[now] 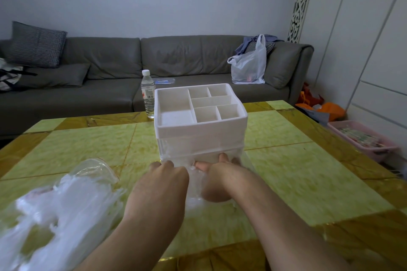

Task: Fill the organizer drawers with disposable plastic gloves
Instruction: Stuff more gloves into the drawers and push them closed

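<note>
A white organizer (199, 126) with several open top compartments stands mid-table. Its clear bottom drawer (167, 154) is pulled out toward me, with thin transparent gloves (193, 185) inside it. My left hand (164, 180) is curled over the drawer's front left, fingers closed on the plastic. My right hand (217, 175) lies palm-up in the drawer with its fingers reaching under the organizer body, touching the gloves. A heap of clear disposable gloves (57, 209) lies on the table at my near left.
A water bottle (148, 93) stands just behind the organizer's left corner on the yellow-green tiled table (297, 171). Beyond are a grey sofa (110, 68) with a white plastic bag (250, 65); a pink basket (363, 141) sits on the floor right.
</note>
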`<state>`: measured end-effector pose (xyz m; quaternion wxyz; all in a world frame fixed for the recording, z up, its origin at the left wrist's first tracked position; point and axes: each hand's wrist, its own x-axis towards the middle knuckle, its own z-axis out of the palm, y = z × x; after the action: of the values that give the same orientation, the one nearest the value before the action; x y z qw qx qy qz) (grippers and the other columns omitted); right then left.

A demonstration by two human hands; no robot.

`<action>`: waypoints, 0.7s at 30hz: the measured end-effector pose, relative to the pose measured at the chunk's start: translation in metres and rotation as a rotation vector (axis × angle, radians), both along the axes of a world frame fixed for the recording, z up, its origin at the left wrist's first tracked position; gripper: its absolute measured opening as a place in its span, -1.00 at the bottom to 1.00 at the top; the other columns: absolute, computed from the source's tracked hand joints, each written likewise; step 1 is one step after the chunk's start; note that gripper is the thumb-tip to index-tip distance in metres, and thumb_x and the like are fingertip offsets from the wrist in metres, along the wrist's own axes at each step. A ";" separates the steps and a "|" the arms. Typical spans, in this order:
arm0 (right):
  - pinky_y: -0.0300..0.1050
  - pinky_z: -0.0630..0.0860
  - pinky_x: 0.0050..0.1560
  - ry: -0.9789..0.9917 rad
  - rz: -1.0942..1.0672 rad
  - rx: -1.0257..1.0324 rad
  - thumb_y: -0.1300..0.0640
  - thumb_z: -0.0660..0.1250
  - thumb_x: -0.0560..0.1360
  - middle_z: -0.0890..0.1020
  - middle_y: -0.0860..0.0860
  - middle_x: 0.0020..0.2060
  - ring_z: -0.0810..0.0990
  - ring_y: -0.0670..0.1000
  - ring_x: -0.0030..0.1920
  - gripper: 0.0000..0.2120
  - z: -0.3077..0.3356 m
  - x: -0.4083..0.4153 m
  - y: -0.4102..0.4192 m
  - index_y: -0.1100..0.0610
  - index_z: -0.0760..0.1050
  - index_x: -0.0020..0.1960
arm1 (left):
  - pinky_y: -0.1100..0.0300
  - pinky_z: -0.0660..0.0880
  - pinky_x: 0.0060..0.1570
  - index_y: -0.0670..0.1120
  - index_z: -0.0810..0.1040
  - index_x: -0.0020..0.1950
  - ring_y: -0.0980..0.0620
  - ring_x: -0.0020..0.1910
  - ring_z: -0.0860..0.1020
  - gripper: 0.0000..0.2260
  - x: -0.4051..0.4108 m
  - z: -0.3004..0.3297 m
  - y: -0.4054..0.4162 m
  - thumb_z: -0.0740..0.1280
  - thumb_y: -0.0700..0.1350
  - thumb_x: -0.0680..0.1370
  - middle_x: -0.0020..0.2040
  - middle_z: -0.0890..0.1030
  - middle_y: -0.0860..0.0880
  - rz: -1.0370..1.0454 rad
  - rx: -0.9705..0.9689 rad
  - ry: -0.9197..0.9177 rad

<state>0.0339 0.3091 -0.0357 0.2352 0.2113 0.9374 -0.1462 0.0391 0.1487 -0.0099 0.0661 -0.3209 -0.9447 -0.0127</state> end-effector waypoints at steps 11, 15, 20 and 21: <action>0.36 -0.04 0.66 0.026 -0.013 -0.008 -0.01 0.18 0.67 -0.39 0.03 0.67 -0.34 0.26 0.68 -0.32 0.004 0.001 -0.002 -0.49 -0.05 0.61 | 0.12 0.32 0.09 -0.09 0.52 0.29 -0.13 0.24 0.57 -0.69 -0.017 -0.002 0.024 0.25 -0.31 0.58 0.20 0.63 -0.09 -0.090 -0.321 0.070; 0.37 -0.04 0.65 0.024 -0.008 -0.002 0.02 0.17 0.65 -0.39 0.03 0.67 -0.34 0.27 0.68 -0.29 0.004 0.001 -0.002 -0.48 -0.08 0.61 | 0.14 0.25 0.03 -0.09 0.50 0.35 -0.13 0.27 0.55 -0.69 -0.025 -0.003 0.031 0.22 -0.26 0.63 0.25 0.61 -0.09 -0.129 -0.375 0.087; 0.38 0.00 0.65 0.067 -0.011 -0.037 0.06 0.25 0.62 -0.36 -0.01 0.68 -0.32 0.24 0.68 -0.21 0.002 0.004 0.002 -0.49 -0.07 0.62 | 0.08 0.47 0.13 -0.12 0.46 0.45 -0.14 0.27 0.56 -0.64 -0.038 -0.014 0.040 0.21 -0.20 0.64 0.32 0.52 -0.13 -0.140 -0.398 -0.019; 0.36 0.03 0.66 0.085 -0.006 -0.041 0.06 0.27 0.61 -0.33 -0.01 0.69 -0.30 0.24 0.69 -0.19 0.001 0.004 0.003 -0.48 -0.07 0.62 | 0.07 0.49 0.14 -0.11 0.47 0.44 -0.14 0.28 0.56 -0.63 -0.041 -0.014 0.040 0.21 -0.19 0.63 0.34 0.51 -0.13 -0.147 -0.392 -0.054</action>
<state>0.0381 0.3124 -0.0346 0.1991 0.2027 0.9427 -0.1748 -0.0018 0.1890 -0.0241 -0.0240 -0.3952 -0.9047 0.1578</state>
